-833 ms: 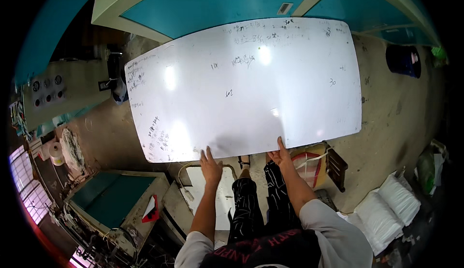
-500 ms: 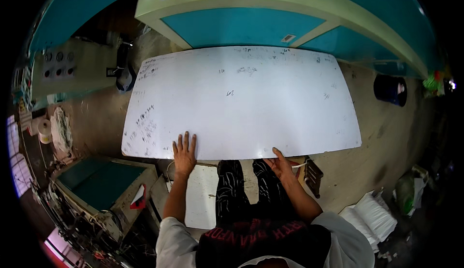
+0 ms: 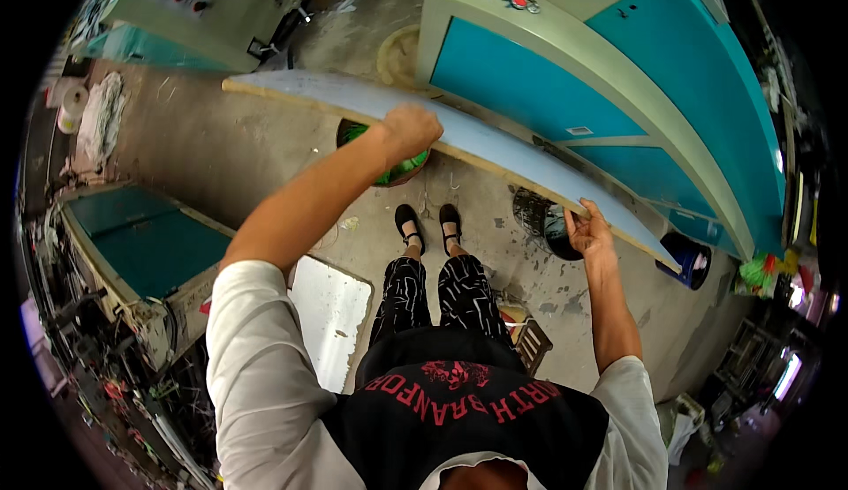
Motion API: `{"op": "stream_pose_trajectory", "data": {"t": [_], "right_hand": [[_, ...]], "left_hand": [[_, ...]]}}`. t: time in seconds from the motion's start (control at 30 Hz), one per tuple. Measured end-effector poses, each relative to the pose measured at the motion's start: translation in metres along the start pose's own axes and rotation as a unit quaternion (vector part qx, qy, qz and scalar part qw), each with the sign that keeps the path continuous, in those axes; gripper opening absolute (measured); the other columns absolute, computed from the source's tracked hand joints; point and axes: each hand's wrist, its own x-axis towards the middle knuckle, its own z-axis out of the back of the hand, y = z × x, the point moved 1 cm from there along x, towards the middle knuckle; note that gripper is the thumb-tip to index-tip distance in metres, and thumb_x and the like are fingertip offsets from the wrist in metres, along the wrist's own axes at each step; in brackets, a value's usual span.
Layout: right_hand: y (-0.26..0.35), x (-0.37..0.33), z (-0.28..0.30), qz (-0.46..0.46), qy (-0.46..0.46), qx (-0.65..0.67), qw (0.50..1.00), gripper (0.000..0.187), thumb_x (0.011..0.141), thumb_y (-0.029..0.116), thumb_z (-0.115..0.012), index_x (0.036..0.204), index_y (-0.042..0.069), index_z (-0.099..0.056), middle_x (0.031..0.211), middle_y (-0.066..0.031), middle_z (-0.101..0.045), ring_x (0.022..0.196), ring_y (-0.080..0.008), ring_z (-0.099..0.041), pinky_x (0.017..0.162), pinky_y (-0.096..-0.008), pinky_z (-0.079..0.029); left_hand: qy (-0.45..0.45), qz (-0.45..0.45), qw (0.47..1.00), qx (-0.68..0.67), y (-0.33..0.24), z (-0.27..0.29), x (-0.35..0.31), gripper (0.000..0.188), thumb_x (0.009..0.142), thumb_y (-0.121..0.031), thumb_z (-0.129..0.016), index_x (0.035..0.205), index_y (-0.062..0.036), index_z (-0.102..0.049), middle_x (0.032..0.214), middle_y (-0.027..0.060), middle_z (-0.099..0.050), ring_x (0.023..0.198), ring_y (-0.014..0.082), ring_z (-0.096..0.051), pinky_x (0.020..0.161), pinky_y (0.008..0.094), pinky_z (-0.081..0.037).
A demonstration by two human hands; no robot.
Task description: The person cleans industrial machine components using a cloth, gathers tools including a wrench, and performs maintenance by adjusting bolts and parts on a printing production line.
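Note:
Both my hands grip a large white board (image 3: 495, 144) with a pale brown edge, tilted steeply so its near edge faces up at me. It slants from the far left down to the right. My left hand (image 3: 413, 132) is closed over the edge left of the board's middle, the back of the hand upward. Farther right, my right hand (image 3: 590, 227) holds the same edge, with fingers and thumb around it. The board hides the fingertips of my left hand and part of the floor beyond.
Under the board stand a round bin with green contents (image 3: 406, 170) and a black bin (image 3: 541, 222). A teal and cream machine (image 3: 521, 75) rises just beyond. A dark blue bin (image 3: 693, 262) is by the board's right end. A white panel (image 3: 329, 318) lies at my left.
The board has gone from lying face up before me to tilted on edge, raised and turned. My left hand closed over its edge, and my right hand moved right. The bins below came into view.

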Motion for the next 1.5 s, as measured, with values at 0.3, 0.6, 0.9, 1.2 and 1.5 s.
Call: {"op": "stream_pose_trajectory", "data": {"t": [0.3, 0.6, 0.9, 1.2, 1.5], "right_hand": [[0.002, 0.004, -0.063, -0.158, 0.080, -0.006, 0.984, 0.033, 0.084, 0.012, -0.071, 0.101, -0.012, -0.056, 0.101, -0.0177, -0.062, 0.097, -0.0307, -0.064, 0.082, -0.0355, -0.062], [0.007, -0.042, -0.102, -0.298, 0.131, 0.007, 0.946, 0.039, 0.084, 0.010, -0.070, 0.108, -0.015, -0.053, 0.107, -0.0228, -0.059, 0.099, -0.0312, -0.063, 0.080, -0.0330, -0.063], [0.034, -0.140, -0.103, -0.375, 0.186, -0.122, 0.900, 0.036, 0.085, 0.014, -0.071, 0.112, -0.007, -0.060, 0.111, -0.0160, -0.062, 0.098, -0.0233, -0.063, 0.074, -0.0243, -0.062], [0.057, -0.194, -0.054, -0.357, 0.206, -0.277, 0.868, 0.037, 0.086, 0.020, -0.071, 0.112, -0.004, -0.061, 0.102, -0.0129, -0.066, 0.092, -0.0215, -0.065, 0.065, -0.0220, -0.062], [-0.047, -0.229, -0.024, -0.286, 0.155, -0.396, 0.858, 0.033, 0.084, 0.014, -0.070, 0.111, -0.002, -0.060, 0.104, -0.0138, -0.065, 0.094, -0.0256, -0.065, 0.062, -0.0226, -0.063]], "left_hand": [[0.004, 0.120, 0.993, 0.023, 0.039, 0.056, -0.050, 0.011, 0.076, -0.008, -0.061, 0.080, -0.0060, -0.072, 0.081, 0.0163, -0.069, 0.077, 0.0328, -0.069, 0.068, 0.0416, -0.056], [0.044, 0.135, 0.979, 0.147, 0.011, 0.160, -0.124, 0.009, 0.077, -0.013, -0.062, 0.074, -0.0085, -0.070, 0.070, 0.0110, -0.068, 0.071, 0.0304, -0.070, 0.061, 0.0378, -0.055], [-0.133, 0.213, 0.951, 0.180, -0.068, 0.242, -0.208, 0.013, 0.078, -0.008, -0.059, 0.079, -0.0068, -0.072, 0.075, 0.0097, -0.068, 0.074, 0.0278, -0.069, 0.064, 0.0376, -0.056], [-0.108, 0.308, 0.944, 0.053, -0.233, 0.232, -0.317, 0.009, 0.076, -0.008, -0.060, 0.076, -0.0075, -0.069, 0.070, 0.0087, -0.065, 0.071, 0.0270, -0.067, 0.062, 0.0370, -0.055], [-0.031, 0.359, 0.928, -0.092, -0.324, 0.158, -0.404, 0.007, 0.075, -0.008, -0.060, 0.075, -0.0077, -0.067, 0.068, 0.0084, -0.064, 0.070, 0.0260, -0.066, 0.063, 0.0361, -0.054]]}}
